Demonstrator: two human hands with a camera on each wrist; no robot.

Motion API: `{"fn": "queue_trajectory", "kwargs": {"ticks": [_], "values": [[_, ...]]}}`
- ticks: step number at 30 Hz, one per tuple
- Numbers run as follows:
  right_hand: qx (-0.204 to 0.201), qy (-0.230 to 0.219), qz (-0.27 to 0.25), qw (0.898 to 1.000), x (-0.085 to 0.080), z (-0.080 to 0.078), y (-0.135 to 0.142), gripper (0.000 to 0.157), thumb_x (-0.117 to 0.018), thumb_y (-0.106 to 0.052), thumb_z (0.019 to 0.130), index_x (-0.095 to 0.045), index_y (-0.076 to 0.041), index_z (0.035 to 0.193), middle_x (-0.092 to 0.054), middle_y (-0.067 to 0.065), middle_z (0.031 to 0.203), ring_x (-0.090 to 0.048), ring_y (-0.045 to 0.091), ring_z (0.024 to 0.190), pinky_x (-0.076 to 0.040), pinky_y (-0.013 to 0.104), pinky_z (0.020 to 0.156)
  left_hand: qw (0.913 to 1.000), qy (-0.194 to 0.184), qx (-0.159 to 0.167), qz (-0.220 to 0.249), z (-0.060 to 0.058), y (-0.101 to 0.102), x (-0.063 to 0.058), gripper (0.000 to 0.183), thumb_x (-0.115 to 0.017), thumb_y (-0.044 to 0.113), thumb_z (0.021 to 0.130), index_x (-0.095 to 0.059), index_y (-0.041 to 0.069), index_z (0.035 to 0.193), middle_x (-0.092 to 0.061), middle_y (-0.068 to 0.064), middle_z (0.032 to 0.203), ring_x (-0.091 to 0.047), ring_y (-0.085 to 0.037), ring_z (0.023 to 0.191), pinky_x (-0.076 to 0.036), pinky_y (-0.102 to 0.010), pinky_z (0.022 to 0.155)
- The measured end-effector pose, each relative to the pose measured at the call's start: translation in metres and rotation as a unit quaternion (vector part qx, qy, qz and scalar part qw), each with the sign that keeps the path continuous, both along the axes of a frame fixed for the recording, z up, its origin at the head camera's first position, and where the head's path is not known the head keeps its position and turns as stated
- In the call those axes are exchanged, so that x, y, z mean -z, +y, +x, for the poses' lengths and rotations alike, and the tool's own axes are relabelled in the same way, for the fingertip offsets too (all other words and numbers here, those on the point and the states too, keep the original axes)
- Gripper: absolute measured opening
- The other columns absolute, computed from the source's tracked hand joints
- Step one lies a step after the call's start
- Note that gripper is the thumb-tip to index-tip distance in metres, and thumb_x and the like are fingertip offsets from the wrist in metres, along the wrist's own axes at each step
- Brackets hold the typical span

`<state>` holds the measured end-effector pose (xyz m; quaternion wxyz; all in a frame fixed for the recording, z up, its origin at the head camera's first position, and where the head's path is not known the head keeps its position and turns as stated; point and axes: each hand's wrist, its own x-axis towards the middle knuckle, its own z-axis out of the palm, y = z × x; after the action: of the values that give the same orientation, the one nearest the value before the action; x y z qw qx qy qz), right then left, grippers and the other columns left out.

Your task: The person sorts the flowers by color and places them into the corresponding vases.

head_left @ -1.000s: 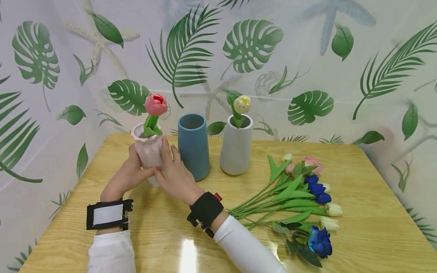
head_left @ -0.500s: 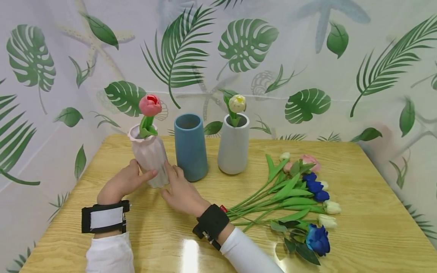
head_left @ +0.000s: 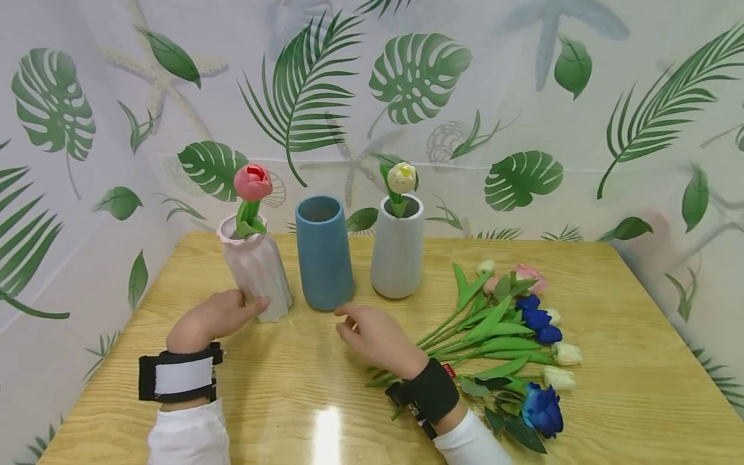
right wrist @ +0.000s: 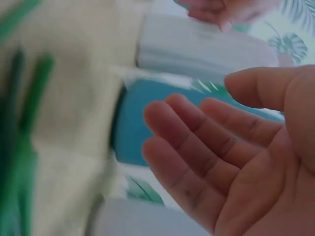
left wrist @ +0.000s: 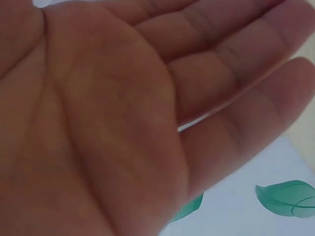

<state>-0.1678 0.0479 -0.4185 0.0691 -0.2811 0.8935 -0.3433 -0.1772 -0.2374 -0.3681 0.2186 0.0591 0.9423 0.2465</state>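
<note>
In the head view, your left hand (head_left: 217, 316) lies at the pink vase (head_left: 258, 271), just left of the blue vase (head_left: 325, 258), thumb across the pink vase's lower wall, while your right hand (head_left: 378, 336), holding nothing, hangs before the blue vase; light, even contact near the base should best steady the pink vase, whose mouth and pink tulip (head_left: 252, 183) point up, long axis near upright, top leaning away from the blue vase. The left wrist view shows four fingers nearly straight, gripping nothing visible. In the right wrist view, your fingers curve loosely apart.
</note>
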Motion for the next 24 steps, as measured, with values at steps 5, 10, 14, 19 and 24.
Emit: {"fn": "queue_trajectory", "kwargs": {"ticks": [5, 10, 14, 19, 24], "values": [[0.021, -0.001, 0.016, 1.0, -0.012, -0.001, 0.022, 0.029, -0.056, -0.014, 0.101, -0.063, -0.003, 0.127, -0.061, -0.001, 0.074, -0.046, 0.009, 0.053, -0.036, 0.025, 0.051, 1.0, -0.006, 0.003, -0.004, 0.0, 0.003, -0.003, 0.071, -0.039, 0.045, 0.105, -0.04, -0.017, 0.14, -0.05, -0.035, 0.137, -0.053, -0.046, 0.123, -0.046, -0.057, 0.098], [0.049, 0.014, 0.09, 0.995, -0.01, -0.005, 0.044, 0.028, -0.06, -0.01, 0.099, -0.064, -0.002, 0.125, -0.052, -0.002, 0.064, -0.036, 0.01, 0.049, -0.026, 0.024, 0.048, 0.9999, -0.006, -0.003, -0.008, 0.002, 0.004, -0.003, 0.069, -0.04, 0.043, 0.105, -0.042, -0.017, 0.138, -0.052, -0.034, 0.135, -0.054, -0.045, 0.122, -0.046, -0.057, 0.097], [0.085, 0.032, 0.162, 0.983, -0.003, -0.008, 0.063, 0.024, -0.062, -0.006, 0.096, -0.067, 0.0, 0.119, -0.066, 0.009, 0.08, -0.043, 0.013, 0.051, -0.031, 0.026, 0.049, 0.9999, -0.011, -0.008, -0.004, 0.004, 0.005, -0.001, 0.069, -0.04, 0.043, 0.105, -0.041, -0.018, 0.138, -0.051, -0.035, 0.136, -0.053, -0.046, 0.123, -0.045, -0.057, 0.097], [0.105, 0.038, 0.209, 0.972, 0.006, -0.012, 0.083, 0.016, -0.062, 0.003, 0.092, -0.069, -0.006, 0.082, -0.061, 0.011, 0.081, -0.041, 0.015, 0.061, -0.031, 0.029, 0.053, 0.9998, -0.012, -0.013, 0.005, 0.003, 0.005, 0.001, 0.066, -0.043, 0.041, 0.104, -0.043, -0.015, 0.138, -0.056, -0.03, 0.13, -0.058, -0.038, 0.114, -0.048, -0.054, 0.094], [0.098, 0.039, 0.199, 0.974, 0.01, -0.016, 0.09, 0.039, -0.057, 0.015, 0.085, -0.049, -0.015, 0.061, -0.042, 0.004, 0.072, -0.028, 0.016, 0.065, -0.022, 0.031, 0.056, 0.9999, -0.006, -0.013, 0.009, 0.002, 0.007, -0.001, 0.065, -0.044, 0.04, 0.104, -0.043, -0.015, 0.138, -0.056, -0.029, 0.13, -0.058, -0.038, 0.114, -0.048, -0.055, 0.094]]}}
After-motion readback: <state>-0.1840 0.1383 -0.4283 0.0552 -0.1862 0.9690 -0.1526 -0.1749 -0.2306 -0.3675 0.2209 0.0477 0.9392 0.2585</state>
